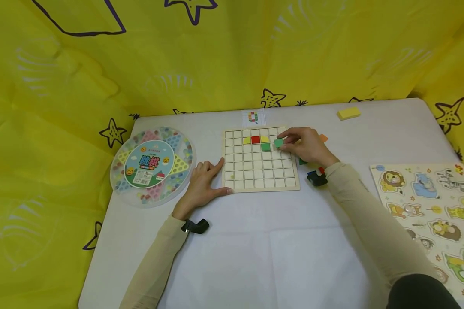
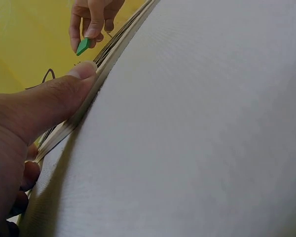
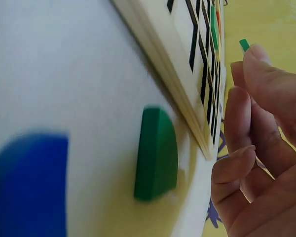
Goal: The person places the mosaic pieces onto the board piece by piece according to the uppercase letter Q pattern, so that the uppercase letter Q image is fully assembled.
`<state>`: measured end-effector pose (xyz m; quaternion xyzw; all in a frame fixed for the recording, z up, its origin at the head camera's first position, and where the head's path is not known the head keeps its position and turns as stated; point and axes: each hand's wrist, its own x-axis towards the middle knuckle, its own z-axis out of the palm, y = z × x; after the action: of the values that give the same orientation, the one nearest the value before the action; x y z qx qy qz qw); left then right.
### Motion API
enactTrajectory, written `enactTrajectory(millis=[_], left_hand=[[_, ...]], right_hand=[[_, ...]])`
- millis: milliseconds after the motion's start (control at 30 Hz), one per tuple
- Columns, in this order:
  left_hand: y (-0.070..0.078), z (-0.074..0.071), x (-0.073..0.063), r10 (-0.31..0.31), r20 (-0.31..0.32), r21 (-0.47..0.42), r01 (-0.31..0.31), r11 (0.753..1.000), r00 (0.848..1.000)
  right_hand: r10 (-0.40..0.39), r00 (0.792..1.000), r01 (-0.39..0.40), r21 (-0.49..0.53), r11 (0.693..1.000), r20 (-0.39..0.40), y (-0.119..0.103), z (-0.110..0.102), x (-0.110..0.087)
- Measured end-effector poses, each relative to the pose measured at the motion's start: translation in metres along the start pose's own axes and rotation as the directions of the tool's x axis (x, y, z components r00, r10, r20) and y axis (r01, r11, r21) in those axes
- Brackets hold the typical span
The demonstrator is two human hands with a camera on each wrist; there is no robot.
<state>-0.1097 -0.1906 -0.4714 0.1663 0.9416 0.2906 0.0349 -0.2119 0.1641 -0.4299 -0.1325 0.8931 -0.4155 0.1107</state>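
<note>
A wooden grid board (image 1: 261, 187) lies on the table with yellow quarter-round pieces, a red square (image 1: 255, 140) and a green square (image 1: 265, 147) in its cells. My right hand (image 1: 307, 146) pinches another green square tile (image 1: 278, 143) above the board's upper right cells. In the right wrist view that tile (image 3: 244, 45) shows between thumb and fingers. My left hand (image 1: 203, 184) spreads at the board's lower left corner, thumb on the front edge and index fingertip at the left edge. The left wrist view shows the thumb (image 2: 64, 96) lying along the board's rim.
A pattern card (image 1: 253, 117) lies behind the board. Loose pieces, among them a green quarter-round (image 3: 157, 153) and a blue one (image 3: 34, 190), lie right of it. A round Chinese checkers set (image 1: 151, 167) is left, an animal puzzle (image 1: 429, 206) right, a yellow block (image 1: 348, 113) far right.
</note>
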Motion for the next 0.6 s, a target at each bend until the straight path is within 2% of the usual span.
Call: enactTrajectory(millis=[167, 333, 600], left_hand=[[0.000, 0.000, 0.000, -0.001, -0.001, 0.000, 0.001, 1.000, 1.000], [0.002, -0.001, 0.001, -0.001, 0.000, 0.002, 0.001, 1.000, 1.000], [0.000, 0.000, 0.000, -0.007, 0.003, -0.004, 0.007, 1.000, 1.000]], right_hand=[[-0.025, 1.000, 0.025, 0.016, 1.000, -0.006, -0.003, 0.009, 0.005], [-0.088, 0.996, 0.088, -0.003, 0.996, -0.016, -0.004, 0.015, 0.007], [-0.158, 0.986, 0.159, -0.031, 0.987, 0.049, -0.005, 0.020, 0.006]])
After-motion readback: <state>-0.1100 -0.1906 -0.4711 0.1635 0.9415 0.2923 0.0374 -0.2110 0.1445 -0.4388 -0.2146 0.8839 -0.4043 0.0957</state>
